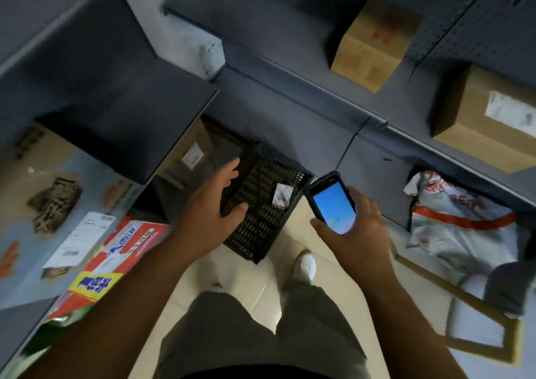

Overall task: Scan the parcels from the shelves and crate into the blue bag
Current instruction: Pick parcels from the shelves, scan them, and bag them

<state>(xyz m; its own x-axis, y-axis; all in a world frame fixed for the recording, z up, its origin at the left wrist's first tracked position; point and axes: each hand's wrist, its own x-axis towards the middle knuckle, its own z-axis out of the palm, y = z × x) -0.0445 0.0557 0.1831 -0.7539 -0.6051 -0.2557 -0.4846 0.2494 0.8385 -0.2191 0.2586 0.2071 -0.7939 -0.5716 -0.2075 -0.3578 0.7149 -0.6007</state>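
Head view: scanner (332, 204) in right hand (359, 230) points lengthwise up-left toward crate (261, 225)

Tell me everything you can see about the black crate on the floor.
The black crate looks like plastic, its walls and base a lattice of small slots. It sits on the pale floor, skewed to the shelving, its far end reaching under a dark shelf. One small white packet lies inside. The left hand reaches over its left rim with fingers spread; contact is unclear. The right hand holds a scanner just beside its right corner.
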